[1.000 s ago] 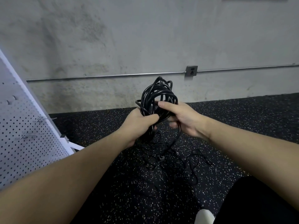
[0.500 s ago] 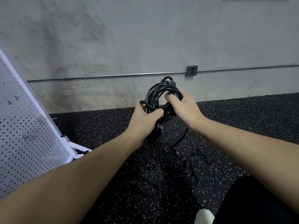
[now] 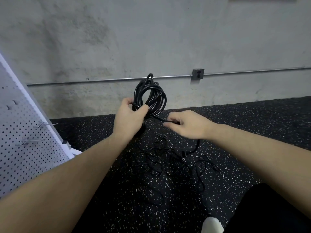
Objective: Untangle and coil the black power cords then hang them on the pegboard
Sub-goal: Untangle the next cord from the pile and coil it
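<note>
Clenched: left hand [image 3: 129,118] round coiled cord [image 3: 150,98]; right hand [image 3: 188,124] pinches tail [image 3: 161,119]. Step: securing coil. Next: pegboard hook [image 3: 45,124], nine o'clock.

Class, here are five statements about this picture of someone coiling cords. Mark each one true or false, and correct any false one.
1. The left hand holds the coil upright. True.
2. The right hand is empty. False: it pinches the coil's loose end.
3. More cords lie tangled on the floor. True.
4. A coil hangs on the pegboard. False: its hooks are bare.
5. The outlet has a cord plugged in. False: nothing is plugged in.
</note>
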{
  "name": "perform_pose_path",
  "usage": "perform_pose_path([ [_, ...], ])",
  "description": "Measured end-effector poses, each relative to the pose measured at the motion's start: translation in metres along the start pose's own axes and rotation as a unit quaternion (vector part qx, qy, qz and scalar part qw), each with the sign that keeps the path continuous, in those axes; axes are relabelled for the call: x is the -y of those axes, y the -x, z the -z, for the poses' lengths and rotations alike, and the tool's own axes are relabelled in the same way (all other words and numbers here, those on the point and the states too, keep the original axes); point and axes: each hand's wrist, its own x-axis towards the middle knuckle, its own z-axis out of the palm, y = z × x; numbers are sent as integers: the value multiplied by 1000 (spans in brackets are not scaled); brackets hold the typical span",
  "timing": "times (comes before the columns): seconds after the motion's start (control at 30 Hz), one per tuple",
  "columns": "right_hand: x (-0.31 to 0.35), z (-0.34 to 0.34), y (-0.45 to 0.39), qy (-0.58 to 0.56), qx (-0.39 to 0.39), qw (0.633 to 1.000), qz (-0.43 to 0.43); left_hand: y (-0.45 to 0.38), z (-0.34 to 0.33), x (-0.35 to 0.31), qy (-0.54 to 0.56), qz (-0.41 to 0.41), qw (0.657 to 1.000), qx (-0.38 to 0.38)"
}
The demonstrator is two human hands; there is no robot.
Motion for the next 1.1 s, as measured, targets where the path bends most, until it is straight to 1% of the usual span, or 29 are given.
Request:
perform_pose_path([
  [0.07, 4, 2, 3, -14, 37, 999, -12, -5, 3, 4, -134, -56, 989, 2],
  [0.13, 3, 6, 7, -43, 72, 996, -34, -11, 10, 9, -245, -68, 967, 7],
  [0.2, 2, 14, 11, -54, 69, 995, -40, -18, 16, 17, -318, -56, 946, 16],
  [0.3, 7, 21, 12, -63, 44, 997, -7, -23, 26, 25, -400, -55, 914, 37],
  [0.37, 11, 21, 7, -77, 3, 997, 20, -20, 23, 25, -443, -79, 889, 81],
  [0.43, 12, 21, -1, -123, -75, 989, 28, -13, 13, 19, -470, -120, 865, 129],
  [0.5, 8, 24, -8, -160, -144, 976, 28, -5, 4, 12, -466, -158, 852, 176],
  [0.53, 3, 25, -10, -177, -164, 970, 27, -1, 2, 8, -459, -170, 848, 200],
  [0.6, -4, 26, -12, -193, -169, 966, 29, 4, 0, 2, -462, -194, 830, 246],
  [0.67, -9, 24, -13, -199, -154, 967, 27, 9, 3, -1, -460, -210, 814, 284],
  [0.8, -10, 23, -18, -258, -151, 954, 14, 11, 9, -1, -391, -237, 823, 336],
  [0.9, -15, 21, -18, -292, -136, 946, -39, 10, 9, 2, -358, -278, 831, 324],
  [0.93, -18, 21, -16, -320, -114, 939, -56, 10, 8, 3, -330, -288, 844, 308],
  [1.0, -26, 16, -11, -358, -56, 930, -64, 11, 8, 6, -234, -274, 892, 272],
  [1.03, -30, 11, -9, -331, -44, 941, -56, 12, 8, 8, -183, -256, 914, 256],
  [1.1, -38, 0, -10, -275, -46, 957, -78, 13, 7, 11, -92, -214, 944, 232],
])
